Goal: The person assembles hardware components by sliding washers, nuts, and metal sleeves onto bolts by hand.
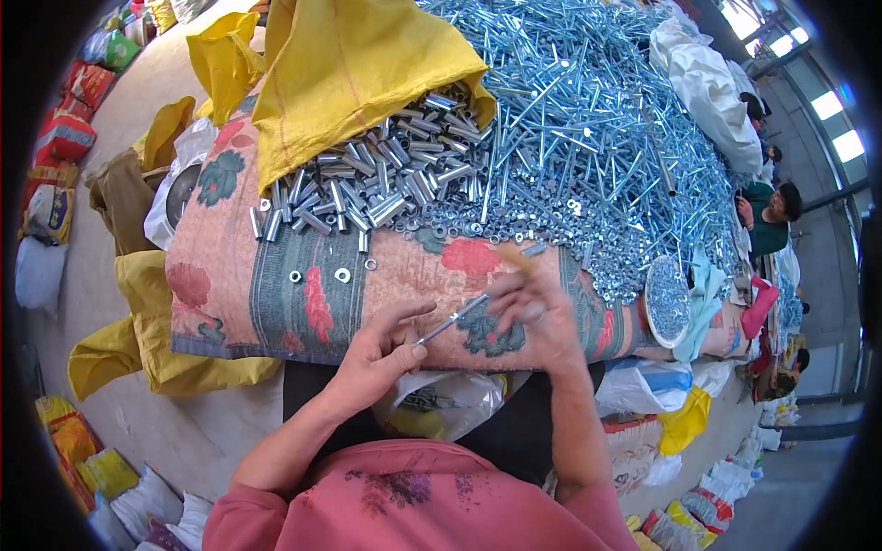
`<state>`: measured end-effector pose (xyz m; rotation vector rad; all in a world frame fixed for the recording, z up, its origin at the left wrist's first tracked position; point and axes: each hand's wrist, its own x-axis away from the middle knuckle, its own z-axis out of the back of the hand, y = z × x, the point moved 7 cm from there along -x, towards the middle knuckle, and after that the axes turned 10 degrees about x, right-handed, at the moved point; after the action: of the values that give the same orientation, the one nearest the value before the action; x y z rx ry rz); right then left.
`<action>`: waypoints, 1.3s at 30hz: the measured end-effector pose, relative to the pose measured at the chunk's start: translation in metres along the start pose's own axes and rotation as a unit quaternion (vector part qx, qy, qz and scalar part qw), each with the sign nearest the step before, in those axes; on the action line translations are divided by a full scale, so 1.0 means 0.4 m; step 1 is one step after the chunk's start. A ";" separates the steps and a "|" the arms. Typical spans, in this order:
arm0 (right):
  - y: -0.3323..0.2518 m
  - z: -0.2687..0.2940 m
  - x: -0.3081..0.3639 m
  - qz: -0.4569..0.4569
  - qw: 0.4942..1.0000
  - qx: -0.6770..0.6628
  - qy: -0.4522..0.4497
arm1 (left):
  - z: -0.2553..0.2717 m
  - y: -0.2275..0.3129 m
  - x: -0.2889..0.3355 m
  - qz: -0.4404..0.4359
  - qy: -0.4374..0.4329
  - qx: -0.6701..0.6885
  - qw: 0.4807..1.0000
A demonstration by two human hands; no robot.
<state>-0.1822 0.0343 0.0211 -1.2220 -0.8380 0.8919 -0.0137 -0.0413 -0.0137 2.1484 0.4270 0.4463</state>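
Over the near edge of the cloth-covered table, my left hand [378,354] is closed on a long thin metal bolt [450,320]. The bolt slants up to the right, with a small ring-like part around its middle. My right hand [535,312] hovers just right of the bolt's upper end, its fingers smeared by motion; I cannot make out whether it holds anything. Beyond my hands lie loose nuts and washers [542,213], a heap of short metal tubes [367,179] and a large pile of long bolts [588,110]. A few single washers [342,275] rest on the cloth nearer me.
A yellow woven sack [358,73] partly covers the tubes. The patterned cloth [404,275] drapes over the table's near edge. On the right stands a white-rimmed bowl [650,312] of small parts, beside a pale blue cloth [703,308]. Another person [772,216] sits at far right.
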 end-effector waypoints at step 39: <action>0.011 -0.102 0.097 -0.136 0.982 -0.121 -0.045 | -0.059 -0.043 0.011 0.141 -0.082 0.010 0.987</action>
<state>-0.1296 0.0534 0.0127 -1.2448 -1.1813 0.6401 -0.0231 -0.0135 -0.0141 2.2545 0.0333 0.4189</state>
